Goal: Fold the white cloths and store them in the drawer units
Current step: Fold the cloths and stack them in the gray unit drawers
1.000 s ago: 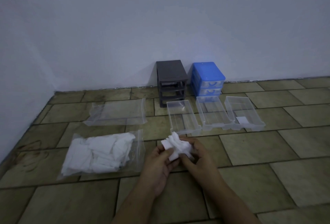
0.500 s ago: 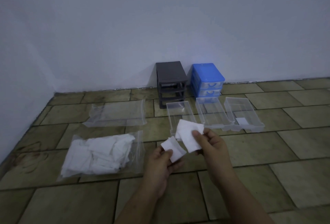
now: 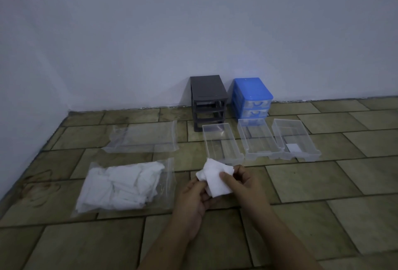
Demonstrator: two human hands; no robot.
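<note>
While a pale blue-white wall (image 3: 193, 32) and an olive-brown tiled floor (image 3: 323, 183) fill the frame, a clear plastic bag stuffed with crumpled white cloths (image 3: 120, 185) lies on the tiles at left, a second clear plastic bag, flat (image 3: 142, 137), just beyond it. Against the wall stand a dark grey plastic drawer frame with open slots (image 3: 208, 101) and, just beside it on the right, a blue plastic drawer unit with clear-fronted drawers (image 3: 252, 97). Three clear rectangular plastic drawers sit in a row on the floor before the units: the left drawer (image 3: 221, 143), the middle drawer (image 3: 257, 139), and the right drawer (image 3: 296, 138), which holds a small folded white cloth (image 3: 292, 147). In the foreground, above the tiles and just short of the left drawer, the person's left hand (image 3: 195, 203) and right hand (image 3: 245, 185) meet on a white cloth (image 3: 215, 179), the right thumb pressed on its face with fingers curled behind it, the left fingers pinching its lower left edge.
</note>
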